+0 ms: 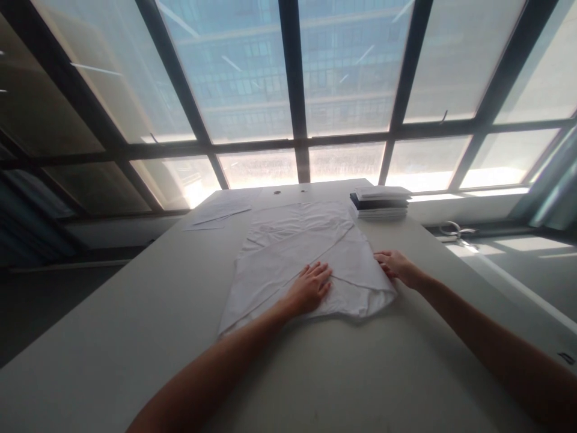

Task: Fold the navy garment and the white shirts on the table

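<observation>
A white shirt-like garment [311, 252] lies partly folded on the white table, with crossing diagonal edges over its front and wrinkles toward its far end. My left hand [311, 287] rests flat on the middle of the cloth, palm down, fingers spread. At the garment's right edge is my right hand [399, 269], its fingers bent around the border of the fabric. The fingertips there are partly hidden. Near that hand, the cloth's near right corner is rolled over in a loose, rounded fold.
Beyond the garment on the right stands a stack of folded white and dark cloths [380, 202]. Sheets of paper [219, 211] lie at the table's [135, 307] far left. Large framed windows [295, 78] rise behind it. A looped white object [456, 231] sits off the right side.
</observation>
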{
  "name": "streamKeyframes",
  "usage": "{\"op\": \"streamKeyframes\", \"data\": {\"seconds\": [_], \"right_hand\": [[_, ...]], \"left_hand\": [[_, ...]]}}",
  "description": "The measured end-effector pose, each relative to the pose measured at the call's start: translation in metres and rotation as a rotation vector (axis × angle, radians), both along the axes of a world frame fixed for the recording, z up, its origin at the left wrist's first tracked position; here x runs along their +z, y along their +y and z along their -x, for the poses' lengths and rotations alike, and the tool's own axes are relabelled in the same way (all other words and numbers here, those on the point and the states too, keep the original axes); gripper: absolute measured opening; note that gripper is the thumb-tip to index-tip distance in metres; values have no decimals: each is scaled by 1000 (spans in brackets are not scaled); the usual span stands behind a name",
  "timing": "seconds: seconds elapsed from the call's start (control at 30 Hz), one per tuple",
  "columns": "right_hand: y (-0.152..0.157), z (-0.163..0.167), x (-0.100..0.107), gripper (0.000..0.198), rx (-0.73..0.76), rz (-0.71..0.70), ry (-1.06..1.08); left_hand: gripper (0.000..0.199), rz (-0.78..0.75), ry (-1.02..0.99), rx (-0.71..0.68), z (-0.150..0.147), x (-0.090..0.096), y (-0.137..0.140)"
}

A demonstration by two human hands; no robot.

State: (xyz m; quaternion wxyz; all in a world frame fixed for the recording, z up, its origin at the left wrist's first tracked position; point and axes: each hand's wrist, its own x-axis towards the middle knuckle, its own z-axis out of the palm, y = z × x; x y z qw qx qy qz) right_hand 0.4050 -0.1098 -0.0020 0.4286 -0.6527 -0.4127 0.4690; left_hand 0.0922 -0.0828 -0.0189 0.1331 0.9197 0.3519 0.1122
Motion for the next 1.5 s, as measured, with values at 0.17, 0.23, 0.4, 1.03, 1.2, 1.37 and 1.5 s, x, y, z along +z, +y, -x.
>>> {"op": "streamKeyframes", "data": {"seconds": [0.17,0.23,0.4,1.03,1.2,1.37,1.5], "right_hand": [[4,10,-7,27,88,-31,138],[2,13,-9,35,139,-59,180],[0,26,6,50,208,-150,173],[34,134,31,58,458,-358,-87],[45,151,5,43,637,-435,-320],[47,150,-4,27,784,-248,-379],[51,133,-2,35,533,-298,-542]], "left_hand": [[49,-15,-26,-7,1,-4,2],[49,-23,-38,-12,1,-6,2],[52,-8,-84,29,-1,-7,2],[68,205,-557,347,-1,-11,19],[61,180,-589,371,-2,-12,23],[53,80,-417,372,-2,-9,24],[36,-57,-271,510,0,-4,16]]}}
